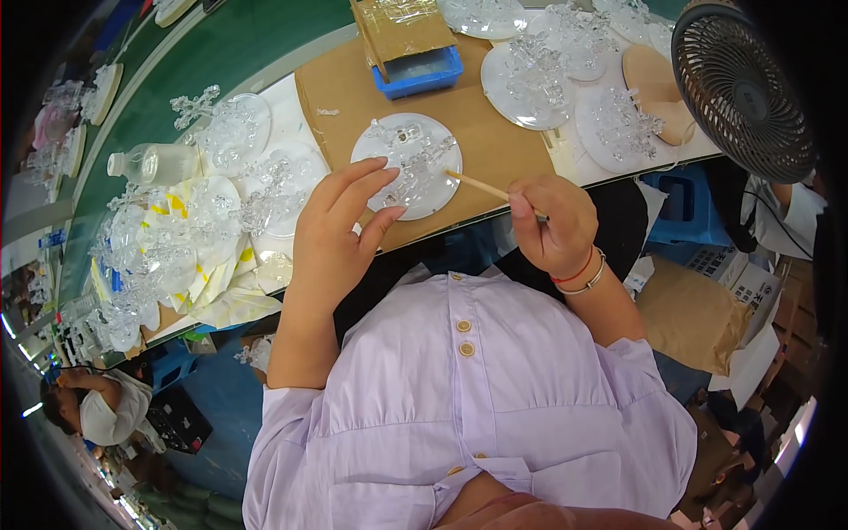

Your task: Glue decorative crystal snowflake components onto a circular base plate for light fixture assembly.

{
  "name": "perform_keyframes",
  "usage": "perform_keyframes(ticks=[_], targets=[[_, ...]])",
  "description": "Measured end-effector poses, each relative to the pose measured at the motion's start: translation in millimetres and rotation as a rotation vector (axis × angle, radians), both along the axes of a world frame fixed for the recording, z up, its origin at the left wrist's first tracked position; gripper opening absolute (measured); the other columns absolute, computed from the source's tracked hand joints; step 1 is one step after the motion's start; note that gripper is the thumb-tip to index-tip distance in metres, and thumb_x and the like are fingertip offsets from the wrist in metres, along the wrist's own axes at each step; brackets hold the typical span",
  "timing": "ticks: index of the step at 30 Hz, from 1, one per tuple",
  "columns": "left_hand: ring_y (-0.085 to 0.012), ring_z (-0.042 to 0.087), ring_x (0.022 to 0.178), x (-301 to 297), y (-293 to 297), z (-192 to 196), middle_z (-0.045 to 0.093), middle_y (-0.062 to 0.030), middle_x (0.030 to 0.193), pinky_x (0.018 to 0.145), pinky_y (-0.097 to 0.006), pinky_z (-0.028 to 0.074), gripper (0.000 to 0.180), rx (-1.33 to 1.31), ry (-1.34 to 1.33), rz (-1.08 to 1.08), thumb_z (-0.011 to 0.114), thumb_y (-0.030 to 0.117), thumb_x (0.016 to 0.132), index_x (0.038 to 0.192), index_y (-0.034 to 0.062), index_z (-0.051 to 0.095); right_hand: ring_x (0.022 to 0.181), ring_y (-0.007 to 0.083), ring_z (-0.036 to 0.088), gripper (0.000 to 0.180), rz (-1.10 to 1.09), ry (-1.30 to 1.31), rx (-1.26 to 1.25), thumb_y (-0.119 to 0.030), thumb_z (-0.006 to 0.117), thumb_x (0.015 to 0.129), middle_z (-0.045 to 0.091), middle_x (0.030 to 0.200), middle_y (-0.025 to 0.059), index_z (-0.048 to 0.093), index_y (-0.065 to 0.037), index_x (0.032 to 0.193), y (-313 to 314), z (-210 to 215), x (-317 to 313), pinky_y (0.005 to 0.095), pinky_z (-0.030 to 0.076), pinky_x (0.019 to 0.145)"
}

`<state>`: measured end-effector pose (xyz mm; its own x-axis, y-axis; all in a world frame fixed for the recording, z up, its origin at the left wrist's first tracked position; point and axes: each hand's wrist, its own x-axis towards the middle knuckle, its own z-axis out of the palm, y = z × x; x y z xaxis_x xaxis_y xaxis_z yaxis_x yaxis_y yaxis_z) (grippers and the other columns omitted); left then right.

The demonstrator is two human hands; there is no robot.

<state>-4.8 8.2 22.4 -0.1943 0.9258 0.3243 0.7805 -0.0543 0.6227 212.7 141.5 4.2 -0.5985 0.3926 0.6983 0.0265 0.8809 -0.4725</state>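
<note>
- Round white disc carrying clear glass-like ornaments (415,168) lies on the brown cardboard-covered tabletop (495,132), just ahead of both hands.
- Left hand (336,234): its grip spread, fingertips steadying the disc's rim.
- Right hand (552,221): its grip pinching a thin wooden stick (481,185).
- Ornaments look brittle, light; best held by the disc's edge.

A long green counter (256,44) runs across the top, with a brown cardboard sheet (495,141) laid on it. A black round fan (742,84) stands at the right. Brown boxes (698,314) sit low on the right, and blue bins (676,208) sit under the counter. The light is bright.
</note>
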Motion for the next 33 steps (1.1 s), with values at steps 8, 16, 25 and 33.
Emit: perform_keyframes(ticks=[8,16,25,33], targets=[[-0.0279,0.063,0.100,8,3,-2,0.066,-0.0092,0.112,0.084,-0.035,0.051,0.040,0.049,0.030,0.016,0.079,0.008,0.072,0.109,0.0069,0.066,0.060,0.0253,0.062,0.009,0.021,-0.026,-0.008,0.003,0.062,0.085,0.065,0.075,0.0123,0.055,-0.001,0.088,3,6,-1,0.0299,0.048,0.054],[-0.0278,0.063,0.098,9,2,1,0.066,-0.0084,0.110,0.082,-0.036,0.052,0.039,0.043,0.033,0.017,0.079,0.009,0.072,0.109,0.0078,0.066,0.060,0.0249,0.062,0.007,-0.062,-0.038,-0.024,0.001,0.062,0.087,0.065,0.076,0.0118,0.056,0.000,0.088,11,1,0,0.0293,0.048,0.055],[-0.0273,0.063,0.098,9,2,-1,0.066,-0.0079,0.109,0.081,-0.035,0.052,0.038,0.051,0.039,0.027,0.079,0.009,0.072,0.108,0.0084,0.067,0.060,0.0244,0.062,0.005,-0.054,-0.053,-0.038,0.001,0.062,0.087,0.065,0.076,0.0114,0.057,0.000,0.088,12,2,5,0.0285,0.048,0.056],[-0.0255,0.064,0.090,18,7,-2,0.067,-0.0069,0.100,0.075,-0.034,0.052,0.035,0.105,0.102,0.052,0.081,0.012,0.069,0.102,0.0069,0.068,0.059,0.0250,0.060,0.006,-0.064,-0.030,-0.007,0.002,0.061,0.087,0.064,0.074,0.0115,0.055,0.000,0.087,13,4,3,0.0296,0.048,0.055]])
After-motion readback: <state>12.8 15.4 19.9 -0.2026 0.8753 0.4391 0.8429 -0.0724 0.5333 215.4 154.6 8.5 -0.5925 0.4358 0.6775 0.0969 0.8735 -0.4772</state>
